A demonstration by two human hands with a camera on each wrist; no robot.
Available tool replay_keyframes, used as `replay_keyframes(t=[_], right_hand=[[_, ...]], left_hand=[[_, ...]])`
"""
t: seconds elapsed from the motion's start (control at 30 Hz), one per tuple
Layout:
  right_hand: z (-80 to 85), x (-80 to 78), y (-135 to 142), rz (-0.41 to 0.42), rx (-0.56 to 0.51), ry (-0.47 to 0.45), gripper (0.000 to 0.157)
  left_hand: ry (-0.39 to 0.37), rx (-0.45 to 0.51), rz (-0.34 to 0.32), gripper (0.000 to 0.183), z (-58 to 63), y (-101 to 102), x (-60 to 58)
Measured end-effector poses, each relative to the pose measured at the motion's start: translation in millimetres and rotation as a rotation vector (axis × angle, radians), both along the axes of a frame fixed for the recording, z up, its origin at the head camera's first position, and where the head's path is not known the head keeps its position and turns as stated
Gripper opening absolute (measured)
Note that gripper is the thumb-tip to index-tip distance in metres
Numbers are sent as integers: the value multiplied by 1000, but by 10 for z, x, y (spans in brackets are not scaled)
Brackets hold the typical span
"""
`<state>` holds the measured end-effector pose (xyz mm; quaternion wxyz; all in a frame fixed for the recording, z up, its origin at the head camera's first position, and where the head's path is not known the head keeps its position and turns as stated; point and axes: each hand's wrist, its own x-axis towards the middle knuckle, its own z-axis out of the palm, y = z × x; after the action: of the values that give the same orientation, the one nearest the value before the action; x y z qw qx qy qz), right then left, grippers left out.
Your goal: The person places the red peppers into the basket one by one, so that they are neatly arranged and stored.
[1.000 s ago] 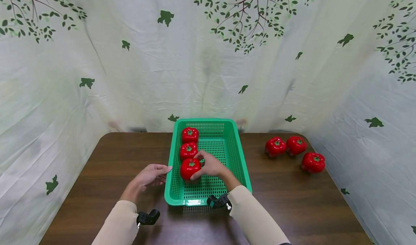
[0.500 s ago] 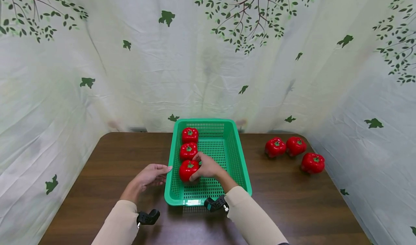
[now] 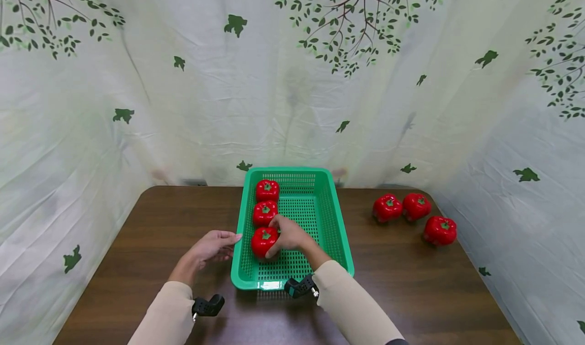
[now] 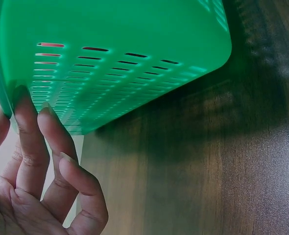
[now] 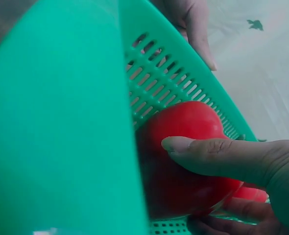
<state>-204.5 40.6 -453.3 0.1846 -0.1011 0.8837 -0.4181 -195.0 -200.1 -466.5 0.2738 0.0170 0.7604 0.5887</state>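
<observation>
My right hand [image 3: 292, 237] holds a red bell pepper [image 3: 263, 242] inside a green plastic basket [image 3: 344, 223], thumb on the near side and fingers on the far side. In the right wrist view the thumb lies across the glossy red pepper [image 5: 183, 196], next to the slotted basket wall. Two more peppers, a middle one [image 3: 264, 213] and a far one [image 3: 267, 189], line the basket's left side. At the left rim, my left hand [image 3: 214, 246] pinches the basket edge. The left wrist view has its thumb and fingers [image 4: 29, 142] on either side of the rim.
On the table's right side lie three loose red peppers, one on the left [image 3: 387, 207], one behind [image 3: 416, 205] and one nearer [image 3: 440, 230]. The brown wooden table [image 3: 411, 294] meets a white leaf-printed cloth [image 3: 201, 106] at the back and sides.
My right hand has shifted slightly left and toward me with the pepper, opening a small gap from the middle one. The left hand stays at the rim.
</observation>
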Motion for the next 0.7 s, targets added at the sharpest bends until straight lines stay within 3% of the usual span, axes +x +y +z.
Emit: replay_keyframes(t=[0.7], right_hand=[[6, 10, -12, 49, 37, -54, 66]], left_hand=[[4, 11, -13, 45, 10, -5, 5]])
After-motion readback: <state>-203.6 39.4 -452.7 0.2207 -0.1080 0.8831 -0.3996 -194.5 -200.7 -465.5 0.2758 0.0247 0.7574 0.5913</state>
